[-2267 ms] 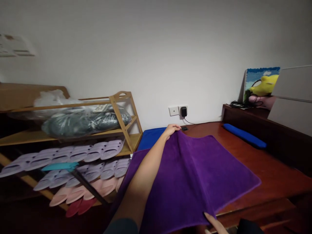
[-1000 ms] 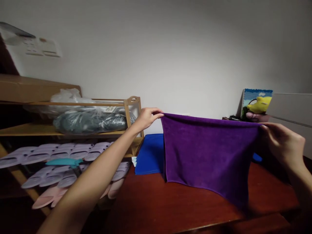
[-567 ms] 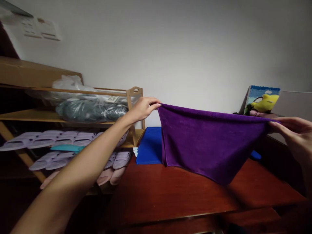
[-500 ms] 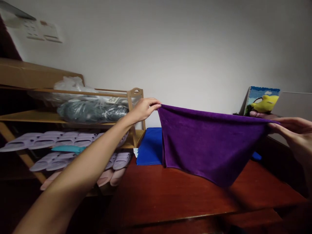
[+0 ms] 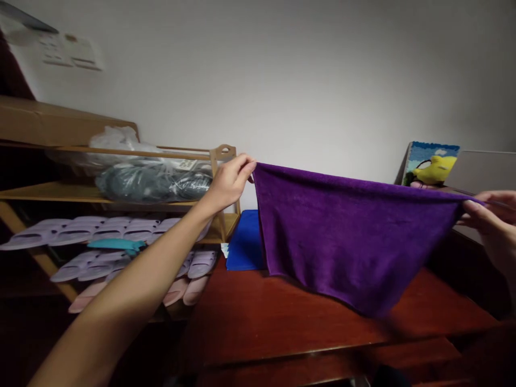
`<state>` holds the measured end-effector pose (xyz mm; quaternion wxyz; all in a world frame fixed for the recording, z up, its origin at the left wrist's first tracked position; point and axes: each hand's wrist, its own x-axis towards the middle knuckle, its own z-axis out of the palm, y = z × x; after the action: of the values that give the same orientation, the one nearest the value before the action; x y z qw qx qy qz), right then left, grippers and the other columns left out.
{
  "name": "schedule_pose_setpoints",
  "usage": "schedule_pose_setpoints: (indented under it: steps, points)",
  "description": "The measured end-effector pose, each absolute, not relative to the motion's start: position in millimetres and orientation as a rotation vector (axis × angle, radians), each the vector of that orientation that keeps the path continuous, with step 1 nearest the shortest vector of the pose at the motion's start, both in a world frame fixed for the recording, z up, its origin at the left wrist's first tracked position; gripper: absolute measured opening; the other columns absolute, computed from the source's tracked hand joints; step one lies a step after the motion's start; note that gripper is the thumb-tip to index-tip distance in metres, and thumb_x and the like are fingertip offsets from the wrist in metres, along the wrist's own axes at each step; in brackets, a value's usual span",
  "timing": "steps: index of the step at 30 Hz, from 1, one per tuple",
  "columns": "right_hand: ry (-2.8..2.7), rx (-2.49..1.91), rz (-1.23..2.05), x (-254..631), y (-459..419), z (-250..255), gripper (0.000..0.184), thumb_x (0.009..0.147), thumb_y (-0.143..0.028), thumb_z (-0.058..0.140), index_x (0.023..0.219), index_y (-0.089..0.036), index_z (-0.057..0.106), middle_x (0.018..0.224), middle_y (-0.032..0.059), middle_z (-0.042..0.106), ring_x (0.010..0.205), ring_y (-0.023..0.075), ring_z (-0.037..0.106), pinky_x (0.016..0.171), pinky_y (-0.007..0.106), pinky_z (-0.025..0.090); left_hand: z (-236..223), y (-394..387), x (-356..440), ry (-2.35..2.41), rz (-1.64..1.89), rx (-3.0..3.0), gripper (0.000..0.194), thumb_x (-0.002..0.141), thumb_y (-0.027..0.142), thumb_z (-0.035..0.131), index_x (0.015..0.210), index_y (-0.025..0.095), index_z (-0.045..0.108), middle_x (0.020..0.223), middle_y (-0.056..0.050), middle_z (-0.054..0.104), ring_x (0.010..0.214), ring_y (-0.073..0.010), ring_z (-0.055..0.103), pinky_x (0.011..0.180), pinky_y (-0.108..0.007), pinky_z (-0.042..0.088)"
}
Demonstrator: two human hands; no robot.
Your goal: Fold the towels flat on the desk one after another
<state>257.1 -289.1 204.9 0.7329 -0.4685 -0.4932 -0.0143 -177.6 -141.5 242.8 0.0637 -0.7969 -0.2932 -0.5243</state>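
A purple towel [image 5: 355, 236] hangs stretched between my hands, its upper edge nearly straight and sloping down to the right. My left hand [image 5: 231, 180] pinches its upper left corner between thumb and fingers. At the right edge of the view, my right hand [image 5: 494, 217] pinches the upper right corner. The towel's lower part droops over the reddish-brown wooden table [image 5: 258, 317]; whether its lower edge touches the wood I cannot tell. Behind its left side, a folded blue cloth [image 5: 245, 242] lies on the table, partly covered from sight.
On the left, a wooden rack [image 5: 226, 188] holds plastic-wrapped bundles [image 5: 157, 180] and rows of slippers [image 5: 72, 231], with a cardboard box [image 5: 60, 123] on top. At the back right are a colourful picture board [image 5: 431, 150] and a yellow plush toy [image 5: 435, 171]. A white wall stands behind.
My hands have moved farther apart, the left one leftward and slightly up, the right one rightward. The towel is stretched wider between them.
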Motion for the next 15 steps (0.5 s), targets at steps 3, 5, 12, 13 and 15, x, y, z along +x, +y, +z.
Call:
schedule_pose_setpoints:
  steps: [3,5,12,13,15]
  points:
    - [-1.063,-0.962,0.060,252,-294,197,0.037,0.057,-0.035,0.082,0.085,-0.019,0.066,0.068,0.0011,0.062,0.051,0.0100,0.056,0.047,0.023,0.046,234,-158,-177,-0.945,-1.848,-2.536,0.022,0.089,0.036,0.044,0.077,0.019,0.051,0.064,0.003,0.048,0.059,-0.0120,0.048,0.058,-0.023,0.043]
    - [-1.025,-0.934,0.017,247,-298,191,0.033,0.060,-0.034,0.081,0.086,-0.020,0.065,0.069,0.0008,0.060,0.052,0.0094,0.053,0.046,0.023,0.041,229,-175,-178,-1.009,-1.943,-2.564,0.023,0.087,0.039,0.048,0.078,0.019,0.052,0.063,0.003,0.047,0.057,-0.0111,0.047,0.055,-0.022,0.042]
    - [-0.959,-0.926,-0.196,233,-314,181,0.024,0.069,-0.036,0.074,0.090,-0.028,0.066,0.070,0.0012,0.056,0.052,0.0113,0.047,0.047,0.028,0.035,225,-237,-204,-1.096,-2.143,-2.530,0.016,0.085,0.036,0.056,0.084,0.021,0.062,0.066,0.004,0.055,0.057,-0.0097,0.047,0.053,-0.021,0.038]
    - [-0.957,-0.928,-0.159,233,-313,180,0.024,0.069,-0.036,0.075,0.090,-0.027,0.066,0.070,0.0011,0.056,0.051,0.0110,0.047,0.045,0.027,0.035,226,-242,-208,-1.110,-2.164,-2.540,0.015,0.085,0.035,0.056,0.084,0.022,0.063,0.067,0.004,0.056,0.057,-0.0095,0.047,0.053,-0.021,0.037]
    - [-0.967,-0.943,-0.012,234,-308,175,0.026,0.067,-0.035,0.076,0.089,-0.026,0.066,0.072,0.0014,0.058,0.052,0.0108,0.049,0.044,0.025,0.036,225,-247,-216,-1.182,-2.154,-2.579,0.014,0.085,0.035,0.057,0.083,0.022,0.063,0.070,0.003,0.059,0.059,-0.0099,0.050,0.054,-0.021,0.038]
